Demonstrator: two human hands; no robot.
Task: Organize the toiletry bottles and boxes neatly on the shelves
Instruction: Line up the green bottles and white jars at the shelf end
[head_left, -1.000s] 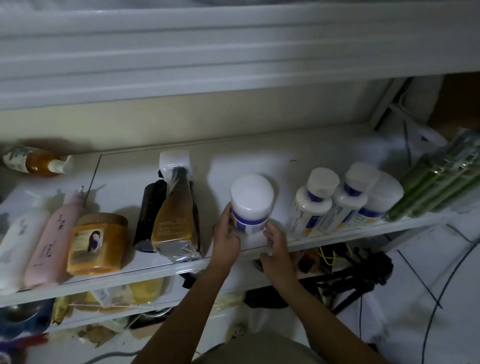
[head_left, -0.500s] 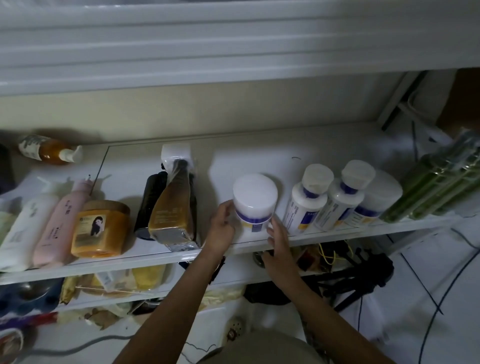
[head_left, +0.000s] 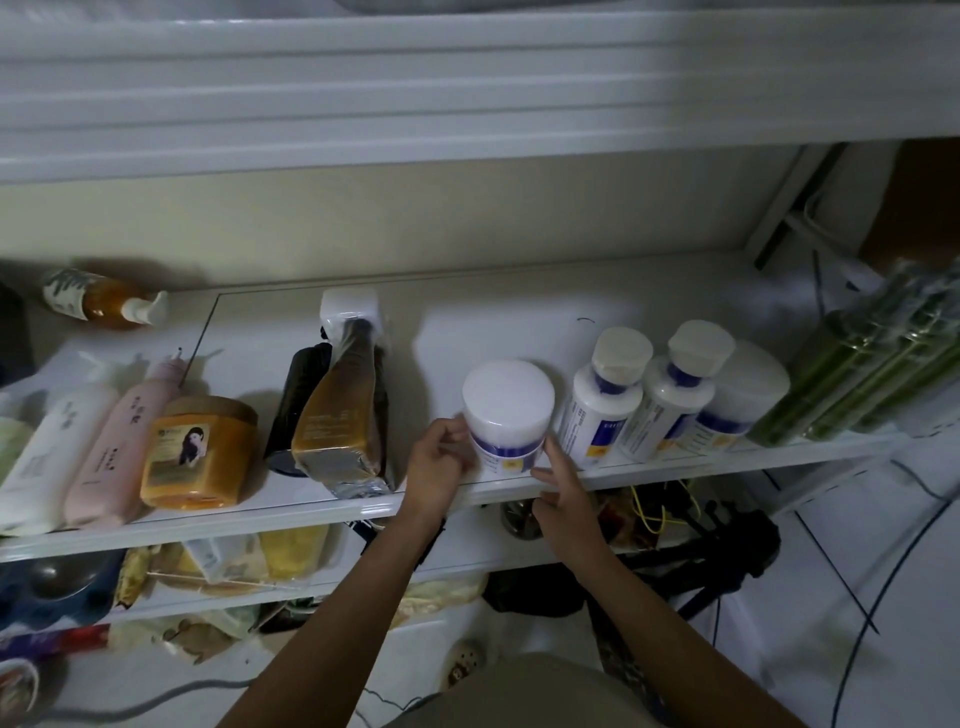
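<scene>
Left hand (head_left: 440, 464) is curled round the white jar (head_left: 507, 410) on the shelf (head_left: 311, 515), right hand (head_left: 563, 491) just presses straightish fingers against its other side, right beside a white bottle (head_left: 602, 408).

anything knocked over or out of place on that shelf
Yes: the amber pump bottle at the back left of the shelf lies on its side, while the others stand upright. The white jar gripped by the left hand stands straight.
</scene>
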